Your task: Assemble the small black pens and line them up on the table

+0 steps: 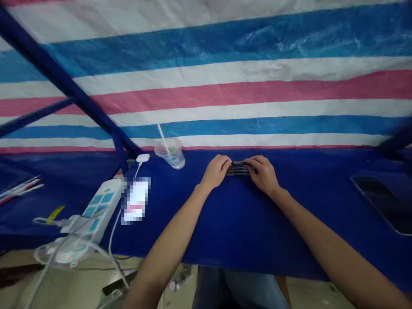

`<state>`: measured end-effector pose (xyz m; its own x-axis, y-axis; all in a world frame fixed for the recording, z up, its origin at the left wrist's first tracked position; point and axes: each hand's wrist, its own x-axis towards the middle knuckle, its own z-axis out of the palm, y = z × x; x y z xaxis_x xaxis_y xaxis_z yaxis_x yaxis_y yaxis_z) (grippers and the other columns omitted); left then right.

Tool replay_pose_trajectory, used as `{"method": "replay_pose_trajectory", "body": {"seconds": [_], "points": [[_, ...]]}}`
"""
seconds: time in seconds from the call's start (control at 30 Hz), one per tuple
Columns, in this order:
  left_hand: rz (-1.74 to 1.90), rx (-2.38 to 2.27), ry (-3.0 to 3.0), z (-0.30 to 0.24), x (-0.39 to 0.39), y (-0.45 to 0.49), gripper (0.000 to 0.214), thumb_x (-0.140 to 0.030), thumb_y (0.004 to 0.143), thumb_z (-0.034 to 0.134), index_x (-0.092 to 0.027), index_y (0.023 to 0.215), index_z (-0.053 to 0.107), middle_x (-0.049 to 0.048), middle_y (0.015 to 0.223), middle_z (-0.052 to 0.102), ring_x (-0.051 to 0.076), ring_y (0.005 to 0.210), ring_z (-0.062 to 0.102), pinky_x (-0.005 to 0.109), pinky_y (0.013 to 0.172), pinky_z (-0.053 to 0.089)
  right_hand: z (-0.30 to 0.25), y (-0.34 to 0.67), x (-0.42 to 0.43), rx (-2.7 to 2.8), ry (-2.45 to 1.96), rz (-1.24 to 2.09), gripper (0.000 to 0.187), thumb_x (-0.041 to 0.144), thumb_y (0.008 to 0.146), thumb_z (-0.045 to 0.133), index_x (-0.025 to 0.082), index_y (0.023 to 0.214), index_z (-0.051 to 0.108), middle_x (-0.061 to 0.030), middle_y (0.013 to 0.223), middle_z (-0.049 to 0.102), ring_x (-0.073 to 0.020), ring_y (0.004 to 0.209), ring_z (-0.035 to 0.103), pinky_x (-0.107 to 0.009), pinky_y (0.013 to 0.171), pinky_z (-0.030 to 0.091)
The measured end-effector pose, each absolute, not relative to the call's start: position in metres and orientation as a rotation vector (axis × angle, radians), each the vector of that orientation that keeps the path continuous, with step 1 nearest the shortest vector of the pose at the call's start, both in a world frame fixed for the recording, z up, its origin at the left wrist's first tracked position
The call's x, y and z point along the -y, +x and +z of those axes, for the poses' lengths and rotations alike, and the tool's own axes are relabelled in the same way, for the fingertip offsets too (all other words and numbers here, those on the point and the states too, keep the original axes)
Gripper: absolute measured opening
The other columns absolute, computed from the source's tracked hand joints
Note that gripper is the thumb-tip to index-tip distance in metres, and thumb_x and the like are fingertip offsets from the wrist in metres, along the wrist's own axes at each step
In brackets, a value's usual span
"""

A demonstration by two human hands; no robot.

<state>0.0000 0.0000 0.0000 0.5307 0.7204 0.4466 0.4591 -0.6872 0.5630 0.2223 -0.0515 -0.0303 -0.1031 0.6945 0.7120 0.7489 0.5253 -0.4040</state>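
Observation:
Both of my hands rest at the far middle of a table covered in blue cloth. Between them lies a small bundle of dark, thin sticks, possibly pens, lying flat on the cloth. My left hand is curled over the bundle's left end. My right hand is curled over its right end. The fingers of both hands are bent and pressed on the bundle, hiding its ends.
A clear plastic cup with a straw stands left of my hands. Further left lie a phone with a blurred screen, a white power strip with cables, and a charger plug. A dark tray sits at the right. A striped tarp hangs behind.

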Motion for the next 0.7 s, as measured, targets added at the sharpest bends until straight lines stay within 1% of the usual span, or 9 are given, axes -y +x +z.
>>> {"method": "replay_pose_trajectory", "body": {"seconds": [0.07,0.13,0.27,0.4,0.47,0.6,0.7], "points": [[0.969,-0.994,2.374,-0.0003,0.0012,0.0014,0.016,-0.033,0.106,0.052,-0.021,0.105,0.062,0.0036,0.098,0.067,0.019,0.095,0.063,0.033,0.089,0.047,-0.0282,0.2223,0.0523,1.802,-1.212,-0.045,0.017,0.024,0.1,0.058,0.022,0.108,0.073,-0.0084,0.1,0.072,-0.0259,0.092,0.063,-0.043,0.083,0.052],[0.98,-1.007,2.363,-0.0008,0.0017,0.0019,0.013,-0.03,0.105,0.054,-0.021,0.11,0.062,0.0038,0.1,0.066,0.019,0.096,0.063,0.033,0.089,0.048,-0.0264,0.2222,0.053,1.79,-1.218,-0.021,0.017,0.025,0.1,0.058,0.023,0.108,0.073,-0.0088,0.1,0.072,-0.0261,0.093,0.063,-0.043,0.083,0.052],[0.987,-1.007,2.365,-0.0016,0.0012,0.0009,0.016,-0.026,0.107,0.047,-0.022,0.109,0.062,0.0038,0.1,0.067,0.019,0.096,0.064,0.034,0.091,0.048,-0.0245,0.2216,0.0537,1.8,-1.206,0.015,0.019,0.027,0.101,0.056,0.024,0.11,0.072,-0.0092,0.1,0.072,-0.0267,0.093,0.064,-0.044,0.083,0.053],[1.003,-1.01,2.341,-0.001,0.0016,0.0006,0.013,-0.029,0.106,0.052,-0.022,0.11,0.061,0.004,0.101,0.066,0.019,0.095,0.065,0.033,0.091,0.049,-0.0249,0.2218,0.0536,1.808,-1.196,0.029,0.02,0.027,0.102,0.055,0.024,0.112,0.072,-0.0094,0.101,0.072,-0.0265,0.093,0.064,-0.044,0.083,0.053],[1.004,-1.004,2.341,-0.0004,0.0022,0.001,0.013,-0.029,0.106,0.051,-0.022,0.111,0.061,0.0039,0.102,0.066,0.018,0.095,0.065,0.032,0.091,0.049,-0.0257,0.222,0.0535,1.824,-1.191,0.026,0.019,0.027,0.102,0.056,0.023,0.112,0.072,-0.0096,0.101,0.072,-0.0265,0.093,0.064,-0.044,0.083,0.053],[0.978,-1.025,2.356,0.0003,0.0017,0.0011,0.014,-0.028,0.106,0.049,-0.021,0.105,0.062,0.0031,0.096,0.065,0.018,0.09,0.063,0.031,0.087,0.048,-0.0263,0.2219,0.0537,1.845,-1.183,0.005,0.019,0.026,0.102,0.056,0.023,0.111,0.072,-0.0098,0.101,0.072,-0.0264,0.093,0.064,-0.043,0.081,0.052],[0.961,-1.013,2.37,0.0008,0.0005,0.0008,0.022,-0.028,0.108,0.046,-0.021,0.096,0.063,0.0033,0.092,0.065,0.019,0.091,0.061,0.031,0.086,0.047,-0.0256,0.2216,0.0539,1.858,-1.172,-0.014,0.018,0.025,0.102,0.056,0.022,0.11,0.072,-0.0098,0.101,0.072,-0.0263,0.093,0.064,-0.043,0.081,0.051]]}}
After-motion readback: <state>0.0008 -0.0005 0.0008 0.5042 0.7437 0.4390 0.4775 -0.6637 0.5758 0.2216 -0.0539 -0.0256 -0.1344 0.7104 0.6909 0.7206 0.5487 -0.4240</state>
